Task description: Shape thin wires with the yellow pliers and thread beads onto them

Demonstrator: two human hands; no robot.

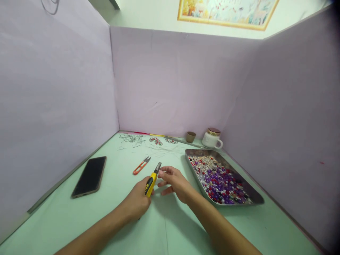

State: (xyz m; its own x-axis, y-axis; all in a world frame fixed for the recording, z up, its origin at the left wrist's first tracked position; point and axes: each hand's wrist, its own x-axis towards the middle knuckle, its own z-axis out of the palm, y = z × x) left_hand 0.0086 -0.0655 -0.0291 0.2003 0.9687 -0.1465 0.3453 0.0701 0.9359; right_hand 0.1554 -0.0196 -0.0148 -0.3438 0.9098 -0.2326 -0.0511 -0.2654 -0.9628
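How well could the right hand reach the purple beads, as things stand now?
Probably yes. The right hand is beside the open metal tray, and only its side wall stands between. The purple beads lie uncovered, and the yellow tool is on the hand's other side.

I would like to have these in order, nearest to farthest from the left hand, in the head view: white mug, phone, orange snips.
1. Orange snips, just beyond the left hand.
2. Phone, off to the left.
3. White mug, at the back right.
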